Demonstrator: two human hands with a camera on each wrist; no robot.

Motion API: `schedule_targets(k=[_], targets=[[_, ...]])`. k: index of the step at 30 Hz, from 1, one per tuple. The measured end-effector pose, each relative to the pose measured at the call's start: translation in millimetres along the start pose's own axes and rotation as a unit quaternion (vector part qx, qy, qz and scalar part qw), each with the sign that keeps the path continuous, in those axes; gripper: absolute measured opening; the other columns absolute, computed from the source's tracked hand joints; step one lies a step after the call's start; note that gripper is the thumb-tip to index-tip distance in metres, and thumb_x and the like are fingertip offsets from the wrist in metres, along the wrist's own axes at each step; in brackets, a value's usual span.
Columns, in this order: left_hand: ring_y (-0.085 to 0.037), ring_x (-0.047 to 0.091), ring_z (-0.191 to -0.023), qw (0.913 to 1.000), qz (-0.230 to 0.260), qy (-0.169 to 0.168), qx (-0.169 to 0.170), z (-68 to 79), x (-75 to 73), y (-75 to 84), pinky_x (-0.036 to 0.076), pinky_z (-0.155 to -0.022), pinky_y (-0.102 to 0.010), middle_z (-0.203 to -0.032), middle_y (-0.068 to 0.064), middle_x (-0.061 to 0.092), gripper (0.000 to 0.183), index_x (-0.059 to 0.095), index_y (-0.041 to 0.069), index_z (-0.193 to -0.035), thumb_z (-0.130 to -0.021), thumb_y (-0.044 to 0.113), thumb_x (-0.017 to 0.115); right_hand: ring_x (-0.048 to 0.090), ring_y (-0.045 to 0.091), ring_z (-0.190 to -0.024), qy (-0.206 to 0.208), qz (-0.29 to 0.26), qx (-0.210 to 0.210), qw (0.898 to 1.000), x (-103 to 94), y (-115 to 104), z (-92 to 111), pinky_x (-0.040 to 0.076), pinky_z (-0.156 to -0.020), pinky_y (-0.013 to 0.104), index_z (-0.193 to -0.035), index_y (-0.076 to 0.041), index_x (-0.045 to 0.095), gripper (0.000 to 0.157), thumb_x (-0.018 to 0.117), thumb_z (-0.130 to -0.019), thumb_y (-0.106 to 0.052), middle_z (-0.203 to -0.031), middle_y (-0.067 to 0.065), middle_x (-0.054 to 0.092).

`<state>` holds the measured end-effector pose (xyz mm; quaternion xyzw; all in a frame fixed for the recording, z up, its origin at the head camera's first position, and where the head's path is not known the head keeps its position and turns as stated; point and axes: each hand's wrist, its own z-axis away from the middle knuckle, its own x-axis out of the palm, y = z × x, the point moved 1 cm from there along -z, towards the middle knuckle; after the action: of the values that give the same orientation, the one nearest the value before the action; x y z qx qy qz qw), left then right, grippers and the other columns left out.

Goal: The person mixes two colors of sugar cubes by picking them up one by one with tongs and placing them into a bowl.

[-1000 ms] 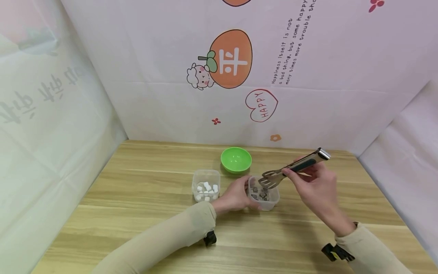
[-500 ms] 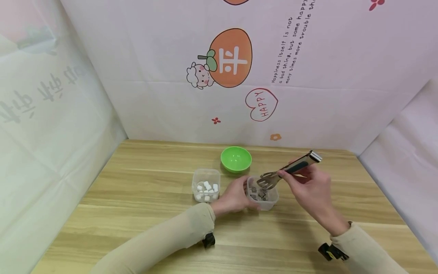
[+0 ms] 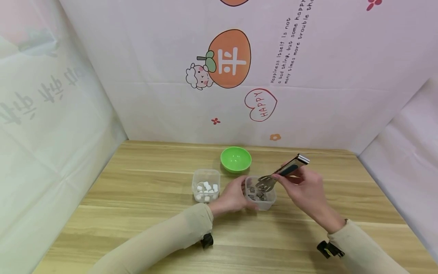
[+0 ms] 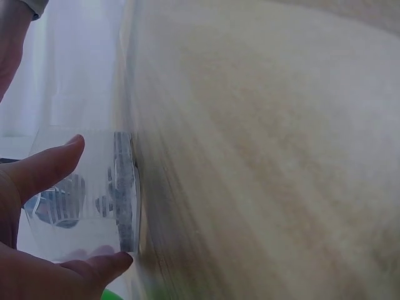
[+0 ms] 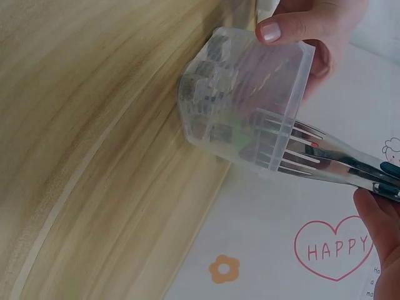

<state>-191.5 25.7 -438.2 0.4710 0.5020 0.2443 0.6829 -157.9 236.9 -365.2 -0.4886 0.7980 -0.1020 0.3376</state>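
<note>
A clear plastic container with several small dark cubes in it stands on the table. My left hand grips its left side, with the thumb at the front and the fingers behind; the left wrist view shows the thumb across the container wall. In my right hand are metal tongs with slotted heads. The right wrist view shows the tongs entering the container, their tips above the cubes. Whether the tips touch a cube I cannot tell.
Left of my left hand stands a second clear container holding several white cubes. A green bowl sits behind, between the two containers. The wooden table ends at a printed cloth backdrop.
My right hand has moved left and the tongs have gone lower into the container. The container and my left hand have shifted slightly left.
</note>
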Motion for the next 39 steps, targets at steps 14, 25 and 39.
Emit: schedule_targets(k=[14,25,39], targets=[[-0.027,0.062,-0.127,0.9995,0.03,-0.004,-0.006,2.1,-0.7,-3.3,0.051,-0.11,-0.038,-0.14,-0.013,0.063,0.103,0.049,0.004,-0.152,-0.063,0.005,0.102,0.076,0.015,-0.082,-0.036,0.003,-0.027,0.999,5.2,6,0,0.062,-0.07,0.018,-0.104,0.001,0.068,0.044,0.09,-0.07,0.017,-0.09,0.008,0.077],[-0.031,0.059,-0.133,0.9979,0.064,-0.003,-0.011,2.1,0.4,-5.2,0.049,-0.113,-0.039,-0.144,-0.015,0.061,0.105,0.047,0.002,-0.154,-0.063,0.002,0.101,0.076,0.02,-0.082,-0.059,0.001,-0.043,0.997,6.9,8,0,0.063,-0.072,0.02,-0.105,-0.002,0.068,0.046,0.09,-0.069,0.017,-0.092,0.005,0.075],[-0.031,0.061,-0.13,0.997,0.078,0.0,-0.005,2.0,-0.9,-4.9,0.051,-0.111,-0.038,-0.14,-0.017,0.063,0.102,0.049,0.002,-0.151,-0.063,0.001,0.101,0.075,0.017,-0.085,-0.099,-0.02,-0.075,0.992,11.6,10,-1,0.063,-0.078,0.023,-0.103,-0.002,0.069,0.04,0.087,-0.073,0.018,-0.096,0.001,0.072]])
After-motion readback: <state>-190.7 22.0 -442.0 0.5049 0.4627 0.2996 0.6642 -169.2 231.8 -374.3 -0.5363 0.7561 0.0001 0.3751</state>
